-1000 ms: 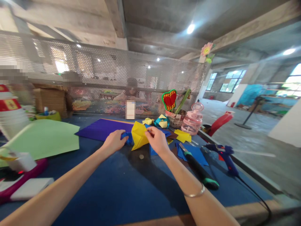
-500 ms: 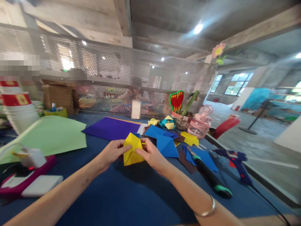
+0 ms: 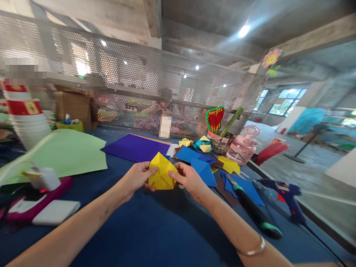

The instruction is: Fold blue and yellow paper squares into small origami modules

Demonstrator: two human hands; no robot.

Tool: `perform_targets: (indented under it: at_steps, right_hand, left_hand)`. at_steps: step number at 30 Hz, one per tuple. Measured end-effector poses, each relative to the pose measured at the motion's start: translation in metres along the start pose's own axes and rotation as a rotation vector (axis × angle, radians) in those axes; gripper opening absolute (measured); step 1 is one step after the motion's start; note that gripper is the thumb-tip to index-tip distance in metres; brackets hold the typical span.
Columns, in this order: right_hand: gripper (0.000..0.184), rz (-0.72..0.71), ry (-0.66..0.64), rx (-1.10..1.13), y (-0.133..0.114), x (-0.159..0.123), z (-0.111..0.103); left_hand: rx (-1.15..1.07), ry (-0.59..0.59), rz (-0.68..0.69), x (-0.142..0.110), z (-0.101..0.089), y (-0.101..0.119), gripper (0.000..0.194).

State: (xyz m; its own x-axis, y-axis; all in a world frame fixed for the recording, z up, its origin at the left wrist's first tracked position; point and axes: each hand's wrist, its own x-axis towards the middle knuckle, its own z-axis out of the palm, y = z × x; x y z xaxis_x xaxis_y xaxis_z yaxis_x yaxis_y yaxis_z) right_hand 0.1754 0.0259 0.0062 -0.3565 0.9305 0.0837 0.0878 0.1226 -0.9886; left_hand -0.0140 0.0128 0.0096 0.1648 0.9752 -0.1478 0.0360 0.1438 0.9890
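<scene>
A piece of folded yellow paper [image 3: 162, 173] is held up over the dark blue tabletop, its pointed top facing away from me. My left hand [image 3: 140, 177] pinches its left edge, thumb across the front. On the opposite edge, my right hand [image 3: 189, 178] grips it the same way, with some fingers hidden behind the paper. Just past the right hand lie blue paper pieces [image 3: 204, 171]. A purple sheet [image 3: 136, 147] rests beyond the left hand.
At right lie a black-and-green utility knife [image 3: 257, 211] and a blue glue gun [image 3: 290, 200]. A pink bottle [image 3: 242, 146] and small basket [image 3: 219, 142] stand behind. Left are a pale green sheet [image 3: 69, 155], a magenta power strip [image 3: 59, 191] and stacked paper cups [image 3: 29, 122]. People sit beyond the mesh screen.
The yellow paper has turned and opened wider between my hands, showing a broader front. Both hands still hold it. The whole view has shifted slightly.
</scene>
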Motion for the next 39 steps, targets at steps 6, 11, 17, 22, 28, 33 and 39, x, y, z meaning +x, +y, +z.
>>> perform_targets:
  at_steps: [6, 11, 17, 22, 28, 33, 39]
  right_hand:
    - [0.024, -0.159, 0.136, -0.233, 0.009, 0.005, -0.007]
    - [0.028, -0.134, 0.157, -0.163, 0.005, 0.003, -0.004]
    - [0.054, 0.040, 0.109, 0.106, -0.004, -0.003, 0.009]
    - [0.040, 0.031, 0.039, 0.087, 0.003, -0.003, 0.011]
    - [0.030, -0.027, 0.120, 0.036, 0.008, -0.001, 0.009]
    - [0.026, -0.019, 0.172, -0.027, 0.008, -0.001, 0.007]
    - [0.032, -0.034, 0.147, -0.014, 0.008, 0.000, 0.008]
  left_hand:
    - [-0.011, -0.057, -0.007, -0.001, 0.001, 0.000, 0.046]
    - [-0.035, -0.062, -0.020, -0.001, 0.004, -0.002, 0.045]
    - [-0.207, 0.084, 0.036, -0.001, 0.004, -0.003, 0.042]
    - [-0.288, 0.106, 0.035, 0.000, 0.002, -0.002, 0.037]
    - [-0.193, 0.034, 0.008, -0.002, 0.005, -0.006, 0.040]
    - [-0.176, 0.045, 0.083, -0.004, 0.005, -0.004, 0.042]
    - [-0.141, 0.179, 0.317, 0.001, 0.002, -0.004, 0.028]
